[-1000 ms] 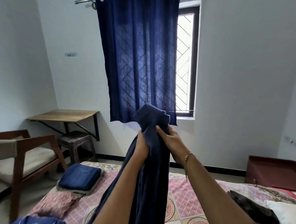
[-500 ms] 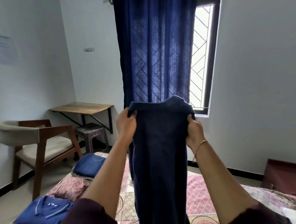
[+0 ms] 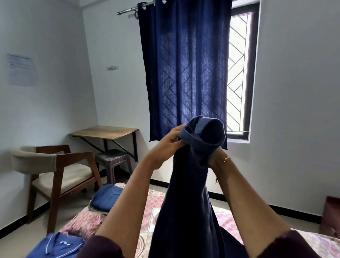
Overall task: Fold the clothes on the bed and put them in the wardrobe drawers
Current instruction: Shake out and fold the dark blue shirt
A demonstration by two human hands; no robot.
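- We hold the navy garment point(image 3: 192, 197) mid-frame, above the bed point(image 3: 150, 210): left hand point(image 3: 164, 147) pinching its hem, right hand point(image 3: 214, 158) prob. inside, grip unclear.
- Three folded pieces point(image 3: 53, 252) lower left; drawers unfilled, none in view.

Patterned bed point(image 3: 155, 214) carries three folded garments point(image 3: 53, 252).

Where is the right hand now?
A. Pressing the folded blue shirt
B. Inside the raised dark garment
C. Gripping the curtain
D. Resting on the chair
B: the right hand disappears at the wrist into the upper end of the dark garment, held up over the bed, while the left hand pinches its edge.
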